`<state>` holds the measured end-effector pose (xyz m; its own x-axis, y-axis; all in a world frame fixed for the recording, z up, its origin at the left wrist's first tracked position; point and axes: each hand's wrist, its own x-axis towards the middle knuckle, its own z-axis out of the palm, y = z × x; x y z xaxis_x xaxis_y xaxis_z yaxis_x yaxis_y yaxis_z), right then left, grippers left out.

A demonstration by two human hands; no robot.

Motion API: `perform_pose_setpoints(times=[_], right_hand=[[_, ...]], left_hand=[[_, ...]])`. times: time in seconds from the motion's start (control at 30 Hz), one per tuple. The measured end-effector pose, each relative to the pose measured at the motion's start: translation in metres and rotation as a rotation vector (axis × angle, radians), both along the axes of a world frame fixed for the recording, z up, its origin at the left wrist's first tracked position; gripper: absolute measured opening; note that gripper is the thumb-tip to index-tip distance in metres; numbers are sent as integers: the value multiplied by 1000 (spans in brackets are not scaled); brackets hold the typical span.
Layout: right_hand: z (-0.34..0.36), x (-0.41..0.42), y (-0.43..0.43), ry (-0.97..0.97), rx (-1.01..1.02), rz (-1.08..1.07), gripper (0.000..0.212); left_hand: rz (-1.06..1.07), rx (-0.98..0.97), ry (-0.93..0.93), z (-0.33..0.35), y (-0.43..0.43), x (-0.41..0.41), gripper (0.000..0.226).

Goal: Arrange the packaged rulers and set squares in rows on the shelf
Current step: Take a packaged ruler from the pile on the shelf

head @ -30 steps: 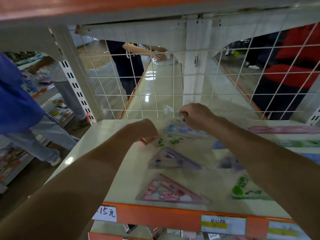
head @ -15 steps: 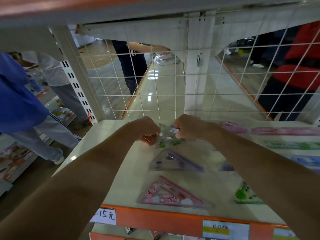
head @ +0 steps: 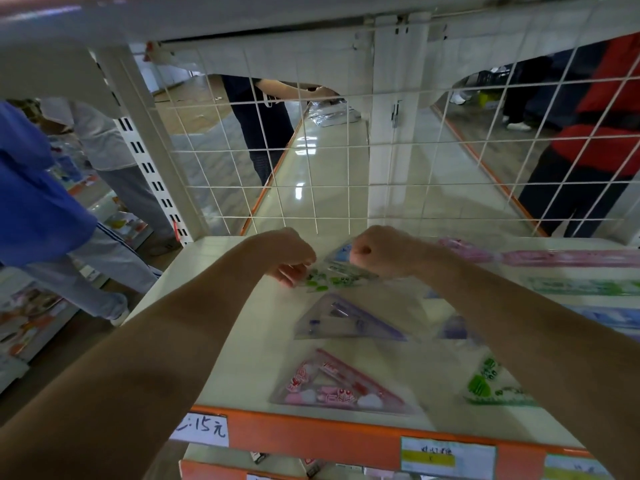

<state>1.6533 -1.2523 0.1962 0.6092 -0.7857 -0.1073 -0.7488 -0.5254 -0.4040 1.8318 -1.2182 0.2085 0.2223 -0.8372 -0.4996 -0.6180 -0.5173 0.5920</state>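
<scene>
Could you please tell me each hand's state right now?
Left hand: pinches the green set square packet.
Right hand: grips the same packet's other end.

1. Rear: white wire mesh panel (head: 346, 174) closes the back of the cream shelf board (head: 221, 341).
2. Top: white upper shelf board (head: 242, 19) roofs the bay.
3. L side open except white slotted upright post (head: 152, 161) at back corner; front open above orange front rail (head: 311, 436).
4. Back-mid taken: left hand (head: 287, 254) & right hand (head: 381, 251) curled on the ends of back green-print clear set-square pack (head: 329, 278), near mesh.
5. Mid column, flat: purple clear set-square pack (head: 343, 320), pink clear set-square pack (head: 339, 386) nearer the rail.
6. Free: bare strip along L edge; bare patch betw pink pack & front green-print clear set-square pack (head: 491, 384).
7. R: pink ruler pack (head: 568, 258), green ruler pack (head: 585, 285), blue ruler pack (head: 609, 315) flat in rows.
</scene>
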Motion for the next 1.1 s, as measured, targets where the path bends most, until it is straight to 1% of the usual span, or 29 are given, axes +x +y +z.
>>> perform_pose_setpoints(times=[0.1, 0.17, 0.2, 0.27, 0.33, 0.43, 0.53, 0.6, 0.67, 0.7, 0.73, 0.8, 0.83, 0.9, 0.93, 1.0, 1.1], right_hand=[[-3, 5, 3, 158, -11, -8, 32], [-4, 11, 9, 251, -51, -30, 27], [-2, 14, 11, 279, -65, -38, 31], [1, 18, 13, 311, -72, -50, 48], [5, 21, 13, 320, -43, -53, 57], [7, 23, 12, 304, 69, -71, 58], [7, 23, 10, 275, 131, -75, 50], [5, 21, 10, 266, 133, -63, 44], [1, 17, 10, 268, 93, -36, 30], [1, 14, 10, 254, 60, -26, 24], [1, 10, 11, 229, 35, -23, 25], [3, 1, 12, 158, -22, -40, 30], [4, -2, 14, 116, -63, -53, 25], [2, -4, 18, 90, -132, -80, 7], [-1, -4, 20, 102, -150, -80, 6], [-5, -5, 23, 117, -167, -59, 15], [0, -9, 22, 22, -198, -97, 18]], left_hand=[[-71, 19, -97, 0, -1, -5, 10], [-153, 20, -215, -1, -1, -12, 18], [-188, 18, -274, -2, -1, -16, 22], [-241, 7, -371, -5, -1, -21, 29], [-264, -3, -418, -7, -1, -25, 33], [-284, 6, -428, -7, 0, -24, 42], [-308, -3, -430, -7, 1, -22, 42], [-307, -33, -407, -7, 4, -20, 42], [-288, -75, -342, -8, 7, -17, 40], [-275, -113, -310, -6, 9, -15, 35], [-259, -167, -287, -4, 10, -14, 30], [-247, -313, -323, -1, 13, -12, 21], [-251, -386, -368, -1, 14, -12, 19], [-250, -471, -407, -5, 18, -13, 17], [-260, -469, -411, -8, 20, -14, 18], [-288, -453, -427, -13, 23, -12, 21], [-279, -528, -442, -12, 25, -10, 19]])
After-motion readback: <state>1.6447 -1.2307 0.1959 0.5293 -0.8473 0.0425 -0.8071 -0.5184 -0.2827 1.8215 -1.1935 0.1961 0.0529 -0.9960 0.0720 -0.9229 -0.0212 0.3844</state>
